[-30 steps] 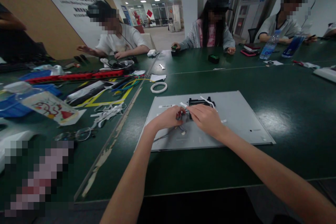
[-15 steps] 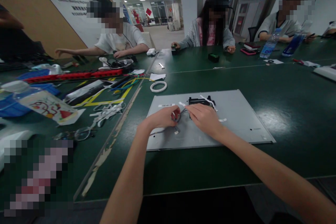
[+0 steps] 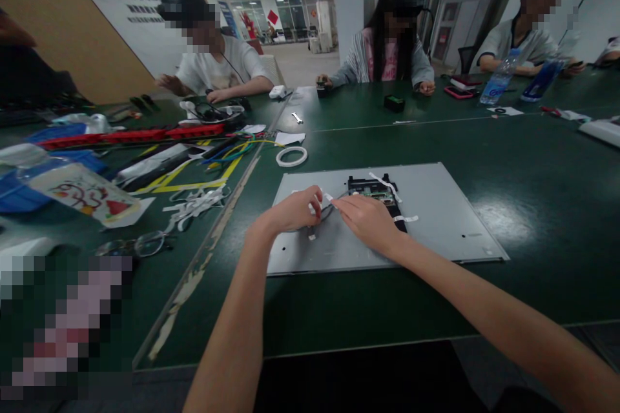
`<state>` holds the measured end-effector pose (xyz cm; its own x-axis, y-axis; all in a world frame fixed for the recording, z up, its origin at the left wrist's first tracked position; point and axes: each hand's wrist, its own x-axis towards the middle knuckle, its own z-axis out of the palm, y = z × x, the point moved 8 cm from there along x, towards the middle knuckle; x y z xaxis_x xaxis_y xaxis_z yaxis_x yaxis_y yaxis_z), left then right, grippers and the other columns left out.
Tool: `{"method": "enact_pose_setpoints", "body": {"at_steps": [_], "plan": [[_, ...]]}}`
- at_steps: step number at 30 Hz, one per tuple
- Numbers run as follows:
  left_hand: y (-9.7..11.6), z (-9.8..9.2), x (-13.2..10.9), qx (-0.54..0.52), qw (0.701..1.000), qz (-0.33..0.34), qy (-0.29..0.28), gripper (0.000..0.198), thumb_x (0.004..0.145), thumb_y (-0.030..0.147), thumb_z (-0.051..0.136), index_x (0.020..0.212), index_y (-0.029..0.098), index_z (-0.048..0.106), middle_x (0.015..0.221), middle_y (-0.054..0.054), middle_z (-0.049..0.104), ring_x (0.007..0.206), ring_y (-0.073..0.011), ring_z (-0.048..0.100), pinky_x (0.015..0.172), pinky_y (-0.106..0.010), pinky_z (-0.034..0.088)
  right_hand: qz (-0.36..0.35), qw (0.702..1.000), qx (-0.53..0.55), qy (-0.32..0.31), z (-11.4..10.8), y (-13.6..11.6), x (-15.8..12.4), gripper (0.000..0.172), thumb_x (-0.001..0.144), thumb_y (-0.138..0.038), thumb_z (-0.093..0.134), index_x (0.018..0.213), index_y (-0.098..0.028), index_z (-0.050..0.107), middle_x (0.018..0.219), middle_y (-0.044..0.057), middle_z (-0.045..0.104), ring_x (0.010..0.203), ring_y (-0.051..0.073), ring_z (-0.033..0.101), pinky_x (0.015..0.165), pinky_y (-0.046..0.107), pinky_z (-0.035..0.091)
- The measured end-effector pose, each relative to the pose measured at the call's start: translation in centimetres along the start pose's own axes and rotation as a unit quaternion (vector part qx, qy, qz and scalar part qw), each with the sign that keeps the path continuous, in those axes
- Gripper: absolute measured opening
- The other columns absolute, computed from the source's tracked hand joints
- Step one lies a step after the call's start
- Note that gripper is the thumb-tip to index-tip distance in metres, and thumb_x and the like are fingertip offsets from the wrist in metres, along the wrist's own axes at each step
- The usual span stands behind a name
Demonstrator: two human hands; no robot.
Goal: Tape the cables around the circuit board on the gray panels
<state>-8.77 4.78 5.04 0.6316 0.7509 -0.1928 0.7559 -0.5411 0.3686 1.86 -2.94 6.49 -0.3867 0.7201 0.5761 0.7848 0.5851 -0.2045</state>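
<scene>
A flat grey metal panel (image 3: pixel 436 219) lies on the table in front of me. On it sits a black frame with a green circuit board (image 3: pixel 380 193), crossed by a strip of white tape (image 3: pixel 387 184). My left hand (image 3: pixel 295 211) is closed over the panel's left part, its curled fingers on a grey cable (image 3: pixel 327 213). One small connector (image 3: pixel 312 232) hangs below those fingers. My right hand (image 3: pixel 365 219) pinches a short piece of white tape (image 3: pixel 329 199) at its fingertips, close to the cable, and partly covers the board's lower side.
A tape roll (image 3: pixel 291 156) lies beyond the panel. To the left are tangled white strips (image 3: pixel 196 208), glasses (image 3: pixel 150 244), a tilted bottle (image 3: pixel 82 190) and a red bar (image 3: pixel 130 135). Three people sit across the table, near bottles (image 3: pixel 498 80) and a small black box (image 3: pixel 394 102).
My left hand has shifted slightly left and up with the cable. My right hand has moved a little left and down, uncovering more of the circuit board. A co-worker's outstretched arm has drawn in.
</scene>
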Motion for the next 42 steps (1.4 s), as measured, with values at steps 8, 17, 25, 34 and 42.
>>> {"method": "enact_pose_setpoints", "body": {"at_steps": [8, 17, 25, 34, 42], "plan": [[-0.2, -0.1, -0.1, -0.016, 1.0, -0.013, -0.008, 0.038, 0.062, 0.018, 0.053, 0.1, 0.019, 0.047, 0.085, -0.001, 0.067, 0.075, -0.0168, 0.061, 0.064, -0.024, 0.042, -0.017, 0.999, 0.011, -0.046, 1.6, -0.8, -0.1, 0.026, 0.091, -0.014, 0.044, 0.11, -0.013, 0.062, 0.107, 0.01, 0.063, 0.1, 0.018, 0.057, 0.086, 0.031, 0.045], [-0.5, 0.1, -0.2, -0.019, 1.0, -0.007, -0.019, 0.038, 0.064, 0.021, 0.054, 0.101, 0.021, 0.048, 0.084, 0.0, 0.066, 0.07, -0.0151, 0.06, 0.063, -0.024, 0.041, 0.005, 0.999, 0.032, -0.001, 0.4, -0.7, 0.3, 0.031, 0.092, -0.014, 0.041, 0.118, -0.013, 0.057, 0.111, 0.008, 0.062, 0.103, 0.016, 0.055, 0.089, 0.029, 0.044], [-0.4, 0.0, -0.5, -0.041, 0.998, -0.014, -0.033, 0.038, 0.063, 0.021, 0.053, 0.1, 0.019, 0.044, 0.08, 0.0, 0.065, 0.07, -0.0154, 0.059, 0.062, -0.023, 0.041, -0.034, 0.998, 0.0, -0.054, 2.2, -1.7, 0.0, 0.025, 0.093, -0.016, 0.043, 0.109, -0.011, 0.061, 0.1, 0.009, 0.063, 0.095, 0.018, 0.054, 0.083, 0.029, 0.044], [-0.6, 0.4, -0.1, -0.009, 0.999, -0.001, -0.033, 0.031, 0.065, 0.023, 0.052, 0.095, 0.019, 0.052, 0.082, -0.001, 0.063, 0.072, -0.0156, 0.058, 0.063, -0.024, 0.041, -0.053, 0.994, -0.025, -0.088, 2.7, -2.1, -0.2, 0.021, 0.092, -0.016, 0.044, 0.096, -0.012, 0.064, 0.094, 0.009, 0.058, 0.093, 0.018, 0.049, 0.079, 0.029, 0.042], [-1.3, 0.7, 1.1, 0.04, 0.999, 0.01, 0.032, 0.018, 0.078, 0.023, 0.041, 0.082, 0.018, 0.057, 0.076, -0.003, 0.062, 0.069, -0.0154, 0.056, 0.063, -0.025, 0.04, -0.055, 0.993, -0.033, -0.097, 2.8, -2.5, -0.4, 0.023, 0.091, -0.015, 0.043, 0.097, -0.01, 0.064, 0.099, 0.011, 0.057, 0.097, 0.02, 0.048, 0.082, 0.032, 0.043]]}}
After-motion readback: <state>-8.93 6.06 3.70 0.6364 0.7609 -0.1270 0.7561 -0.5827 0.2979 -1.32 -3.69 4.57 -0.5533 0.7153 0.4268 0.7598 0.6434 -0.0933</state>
